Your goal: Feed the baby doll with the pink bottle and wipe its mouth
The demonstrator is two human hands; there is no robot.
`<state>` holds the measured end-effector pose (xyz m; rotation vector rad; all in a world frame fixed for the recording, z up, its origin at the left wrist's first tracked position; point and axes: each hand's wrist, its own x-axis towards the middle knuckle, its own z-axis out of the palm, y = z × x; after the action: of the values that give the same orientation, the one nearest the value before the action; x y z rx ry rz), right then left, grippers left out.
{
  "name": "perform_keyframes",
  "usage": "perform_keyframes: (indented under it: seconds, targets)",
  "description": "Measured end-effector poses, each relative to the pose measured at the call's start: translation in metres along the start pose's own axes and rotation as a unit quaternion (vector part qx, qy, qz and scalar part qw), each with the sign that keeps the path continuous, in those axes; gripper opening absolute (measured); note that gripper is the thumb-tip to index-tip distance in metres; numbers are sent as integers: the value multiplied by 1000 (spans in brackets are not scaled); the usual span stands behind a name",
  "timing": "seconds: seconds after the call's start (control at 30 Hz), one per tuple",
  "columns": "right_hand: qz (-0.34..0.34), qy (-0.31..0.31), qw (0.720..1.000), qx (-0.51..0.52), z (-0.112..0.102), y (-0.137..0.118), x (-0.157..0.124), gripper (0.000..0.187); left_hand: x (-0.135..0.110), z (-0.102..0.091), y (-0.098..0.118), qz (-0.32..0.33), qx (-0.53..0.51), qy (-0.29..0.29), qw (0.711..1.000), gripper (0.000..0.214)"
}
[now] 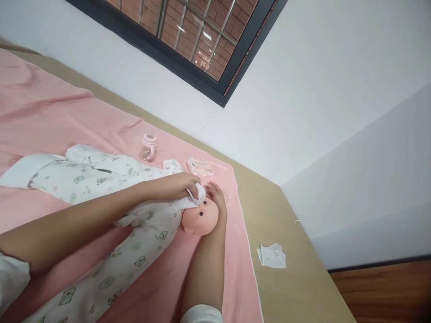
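Head view, frame centre: left hand (180, 183) pinches a small white cloth wipe (197, 194) against the pink plastic doll's face (201, 217); right hand (215, 197), fingers loosely curved, steadies its head. Pressing sideways could roll the head.

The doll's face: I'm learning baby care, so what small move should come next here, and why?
Probably draw the white wipe across the doll's head. The left hand already pinches it against the forehead, and the right hand steadies the head from the other side.
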<state>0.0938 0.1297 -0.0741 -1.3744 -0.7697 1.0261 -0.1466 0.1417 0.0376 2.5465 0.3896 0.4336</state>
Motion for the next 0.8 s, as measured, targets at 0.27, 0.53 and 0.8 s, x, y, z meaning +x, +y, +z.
perform_keyframes:
  seconds: [0.27, 0.53, 0.8]
  targets:
    - [-4, -3, 1000, -13, -2, 1, 2, 36, -1, 0, -6, 21, -18, -10, 1000, 53]
    - [0, -14, 1000, 14, -2, 0, 5, 40, -4, -2, -4, 23, -14, -25, 999, 40]
    - [-127, -88, 988, -11, -5, -58, -27, 41, -8, -17, -18, 22, -53, 84, 995, 41]
